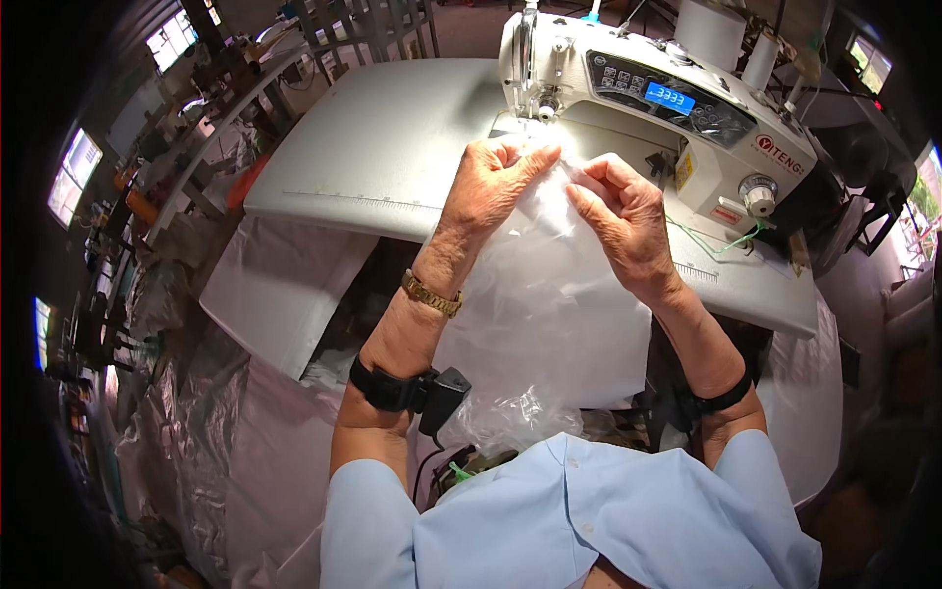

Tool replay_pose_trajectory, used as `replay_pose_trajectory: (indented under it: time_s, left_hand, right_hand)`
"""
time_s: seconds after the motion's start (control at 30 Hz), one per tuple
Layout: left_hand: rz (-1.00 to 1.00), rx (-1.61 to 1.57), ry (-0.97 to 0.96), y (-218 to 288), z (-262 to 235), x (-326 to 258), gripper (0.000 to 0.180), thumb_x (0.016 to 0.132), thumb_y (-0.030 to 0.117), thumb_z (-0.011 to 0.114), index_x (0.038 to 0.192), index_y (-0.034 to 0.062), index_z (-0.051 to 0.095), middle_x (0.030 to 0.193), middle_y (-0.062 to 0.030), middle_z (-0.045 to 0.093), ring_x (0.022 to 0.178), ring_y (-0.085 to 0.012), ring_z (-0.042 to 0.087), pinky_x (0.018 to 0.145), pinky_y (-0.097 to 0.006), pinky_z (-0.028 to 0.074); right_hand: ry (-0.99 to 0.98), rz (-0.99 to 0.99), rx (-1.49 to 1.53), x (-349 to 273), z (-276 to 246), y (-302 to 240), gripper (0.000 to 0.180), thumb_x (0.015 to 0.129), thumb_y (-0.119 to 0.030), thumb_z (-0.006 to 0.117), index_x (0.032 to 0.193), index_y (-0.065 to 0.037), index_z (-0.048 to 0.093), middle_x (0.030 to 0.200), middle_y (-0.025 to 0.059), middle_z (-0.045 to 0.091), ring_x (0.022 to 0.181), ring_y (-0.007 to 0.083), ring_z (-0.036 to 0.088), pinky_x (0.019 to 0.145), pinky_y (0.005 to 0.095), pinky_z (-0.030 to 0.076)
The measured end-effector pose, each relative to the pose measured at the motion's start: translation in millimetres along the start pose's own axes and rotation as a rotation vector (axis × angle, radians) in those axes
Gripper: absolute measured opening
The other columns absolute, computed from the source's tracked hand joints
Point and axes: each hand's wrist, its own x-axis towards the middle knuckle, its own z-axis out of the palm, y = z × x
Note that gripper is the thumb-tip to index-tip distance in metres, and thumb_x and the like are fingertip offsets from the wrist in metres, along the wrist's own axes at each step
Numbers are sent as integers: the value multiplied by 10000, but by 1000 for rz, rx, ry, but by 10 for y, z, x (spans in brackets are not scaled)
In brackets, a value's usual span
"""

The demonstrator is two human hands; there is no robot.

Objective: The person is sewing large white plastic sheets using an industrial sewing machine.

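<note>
In front of the needle area of a white sewing machine (608, 113), both my hands pinch the top of a thin, whitish translucent plastic sheet (535, 285). My left hand (496, 182) has thumb and forefinger pressed together on its edge, close to the bright machine lamp. Just to the right, my right hand (623, 211) grips the sheet between curled fingers and thumb. From there the sheet hangs over the table's front edge toward my lap. Glare washes out the pinched edge, so its exact fold cannot be made out.
The pale sewing table (383, 128) has a ruler strip (363, 201) along its front. Green thread (721, 245) trails by the machine's handwheel (758, 194). A thread cone (708, 34) stands behind the machine. More plastic sheeting (285, 471) drapes at the lower left.
</note>
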Motion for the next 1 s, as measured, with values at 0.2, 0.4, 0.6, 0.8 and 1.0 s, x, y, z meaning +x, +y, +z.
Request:
replay_pose_trajectory:
  time_s: [0.2,0.4,0.6,0.8,1.0]
  left_hand:
    - [-104,1,-28,-107,-115,82,278,926,253,695,966,-22,713,790,17,668,622,-21,518,557,-189,406]
    - [-195,-41,-65,-194,-175,138,289,939,282,677,927,-6,698,716,55,598,565,5,414,494,-186,326]
    - [-238,-147,-16,5,-44,51,330,936,307,677,976,-20,699,775,17,643,630,-26,514,558,-198,416]
    - [-155,32,-68,98,-172,-15,185,898,129,685,980,-37,690,877,-34,694,781,-84,621,692,-264,506]
    - [392,840,14,285,-323,351,160,933,121,644,863,-21,630,663,55,546,595,-16,430,499,-227,378]
  right_hand:
    - [86,-239,-453,-65,90,-65,233,867,-24,634,1098,-9,649,767,141,655,656,234,622,647,323,494]
    - [107,-552,-703,-47,146,47,225,852,-50,636,1076,-65,661,798,113,662,657,288,615,639,373,479]
    - [37,-533,-849,-71,112,-2,224,858,-49,634,1078,-26,669,870,129,691,701,288,628,677,372,490]
    - [-2,-576,-887,-77,190,-82,228,865,-54,636,1090,-23,632,789,119,662,685,278,624,652,386,480]
    - [-183,-139,-629,-227,267,-8,223,864,-6,611,1081,-11,558,616,136,593,587,317,623,589,411,496]
